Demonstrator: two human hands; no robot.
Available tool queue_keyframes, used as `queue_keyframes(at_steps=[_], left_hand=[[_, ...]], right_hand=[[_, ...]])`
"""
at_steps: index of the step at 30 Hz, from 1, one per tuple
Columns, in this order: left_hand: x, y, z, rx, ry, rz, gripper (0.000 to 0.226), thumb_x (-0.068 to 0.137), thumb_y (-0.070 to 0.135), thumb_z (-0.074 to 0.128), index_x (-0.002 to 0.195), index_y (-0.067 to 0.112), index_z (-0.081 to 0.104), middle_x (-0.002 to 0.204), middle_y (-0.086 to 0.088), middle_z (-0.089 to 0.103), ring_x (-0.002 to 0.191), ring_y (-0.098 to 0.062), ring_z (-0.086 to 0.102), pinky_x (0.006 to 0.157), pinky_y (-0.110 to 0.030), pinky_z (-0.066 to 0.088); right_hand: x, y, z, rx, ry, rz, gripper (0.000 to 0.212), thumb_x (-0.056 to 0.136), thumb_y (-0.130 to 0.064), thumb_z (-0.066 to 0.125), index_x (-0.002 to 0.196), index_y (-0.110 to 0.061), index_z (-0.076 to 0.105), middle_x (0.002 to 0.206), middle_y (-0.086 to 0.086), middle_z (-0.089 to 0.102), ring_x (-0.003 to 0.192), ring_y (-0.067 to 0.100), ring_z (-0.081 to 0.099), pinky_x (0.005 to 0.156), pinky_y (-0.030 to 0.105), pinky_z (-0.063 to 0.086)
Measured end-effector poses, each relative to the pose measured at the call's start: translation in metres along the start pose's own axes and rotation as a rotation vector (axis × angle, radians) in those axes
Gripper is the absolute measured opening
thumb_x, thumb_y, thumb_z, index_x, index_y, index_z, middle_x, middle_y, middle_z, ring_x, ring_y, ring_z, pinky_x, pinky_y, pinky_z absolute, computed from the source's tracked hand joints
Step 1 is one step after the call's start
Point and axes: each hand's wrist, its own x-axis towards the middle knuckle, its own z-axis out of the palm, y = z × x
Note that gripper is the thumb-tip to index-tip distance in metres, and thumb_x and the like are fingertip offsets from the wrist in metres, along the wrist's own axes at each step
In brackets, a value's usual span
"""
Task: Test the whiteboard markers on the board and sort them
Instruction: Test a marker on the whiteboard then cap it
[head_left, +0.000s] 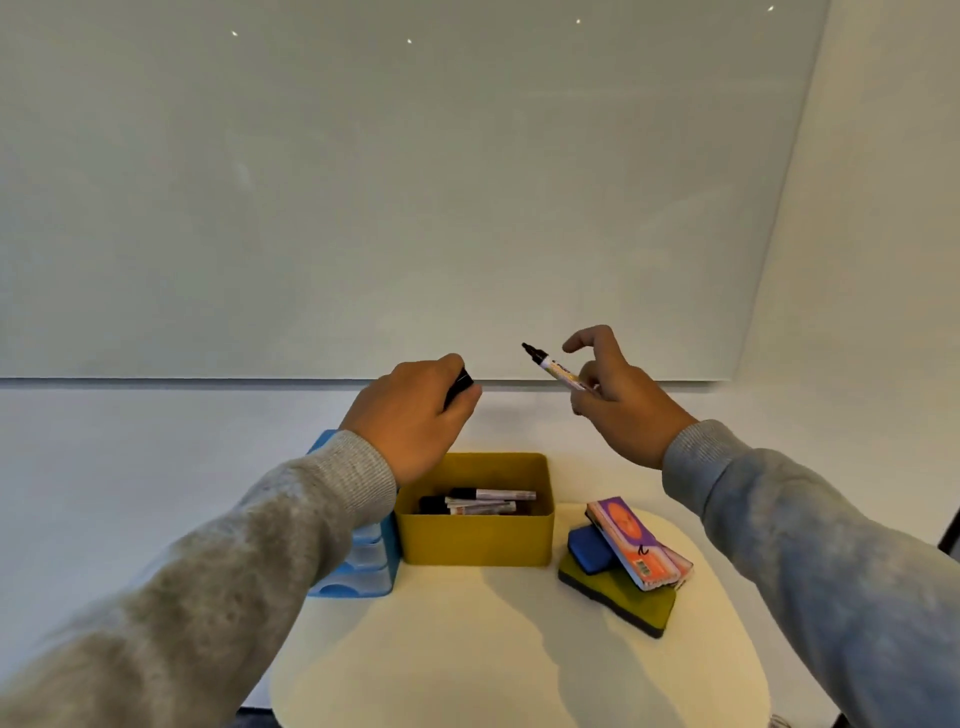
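The right hand (618, 402) holds an uncapped marker (553, 367) in its curled lower fingers, with the index finger raised clear of the barrel. The marker slants up and to the left, its black tip pointing toward the whiteboard (395, 182) but not touching it, just above the board's lower edge. The left hand (415, 415) is clenched around a black cap (460, 385), level with the marker tip and apart from it. Both hands hover above the cream bench (493, 649). Below them a yellow box (475, 540) contains several more markers (480, 502) lying flat. A blue drawer unit (363, 571) stands touching the box's left side. To the right of the box lies a stack of erasers (621, 566).
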Motion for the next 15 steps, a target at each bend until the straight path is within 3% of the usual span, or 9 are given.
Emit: queue_keyframes(at_steps=[4,7,10,15], left_hand=[[0.022,-0.018,0.026,-0.069,0.043,-0.022,0.034,0.104,0.042,0.040,0.073,0.029,0.034,0.068,0.006,0.048,0.062,-0.015,0.050,0.055,-0.032,0.036],[0.048,-0.036,0.036,-0.136,0.153,-0.018,0.033,0.103,0.041,0.043,0.074,0.025,0.039,0.068,0.006,0.048,0.062,-0.014,0.049,0.055,-0.036,0.041],[0.073,-0.051,0.035,-0.170,0.331,0.023,0.032,0.102,0.033,0.050,0.074,0.021,0.041,0.065,0.007,0.043,0.059,-0.013,0.045,0.055,-0.037,0.040],[0.108,-0.067,0.020,-0.180,0.555,0.096,0.027,0.097,0.022,0.056,0.073,0.017,0.045,0.066,0.008,0.041,0.061,-0.015,0.041,0.057,-0.033,0.037]], right_hand=[[0.024,-0.003,0.013,0.154,0.141,-0.082,0.019,0.097,-0.016,0.062,0.111,-0.029,0.059,0.082,0.000,0.069,0.063,0.014,0.062,0.056,0.020,0.050],[0.048,-0.004,0.026,0.345,0.287,-0.112,0.014,0.091,-0.014,0.072,0.103,-0.021,0.073,0.080,0.001,0.073,0.062,0.011,0.067,0.052,0.018,0.049],[0.070,-0.006,0.034,0.475,0.416,-0.137,0.013,0.086,-0.012,0.078,0.098,-0.016,0.078,0.080,0.002,0.074,0.068,0.019,0.071,0.052,0.023,0.053],[0.098,-0.010,0.027,0.632,0.601,-0.181,0.012,0.081,-0.010,0.082,0.092,-0.012,0.079,0.073,0.005,0.074,0.059,0.022,0.068,0.045,0.025,0.048]])
